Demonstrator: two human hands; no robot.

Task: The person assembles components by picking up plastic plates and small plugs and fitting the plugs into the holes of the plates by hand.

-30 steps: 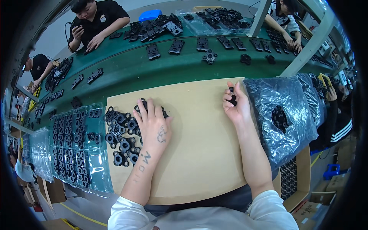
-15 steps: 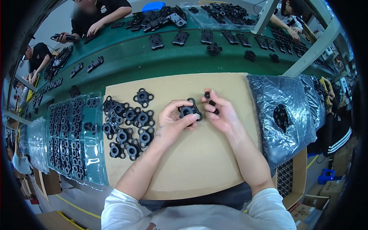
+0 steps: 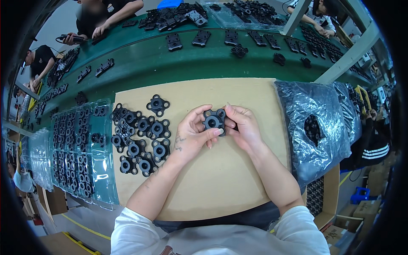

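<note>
Over the middle of the cardboard sheet [image 3: 221, 182], my left hand [image 3: 196, 129] is closed around a black four-lobed plastic part [image 3: 212, 122] with a round hole at its centre. My right hand [image 3: 243, 125] meets it from the other side, thumb and fingers pinching at its upper right lobe. A small black round piece [image 3: 236, 127] shows between the curled fingers of that hand; whether others are there is hidden. Several similar black lobed parts [image 3: 157, 128] lie in a loose cluster left of my left hand, with a single part [image 3: 157, 105] a little behind them.
A clear plastic tray [image 3: 108, 170] of black parts stands left of the cardboard. On the right lies a torn plastic bag [image 3: 314, 102] with black pieces inside. Beyond runs a green conveyor belt [image 3: 170, 63] carrying black parts, with co-workers along its far side.
My right hand has moved left, from apart to touching the lobed part. The part has turned to face upward in my left hand. The small pieces in my right fingers are now mostly covered.
</note>
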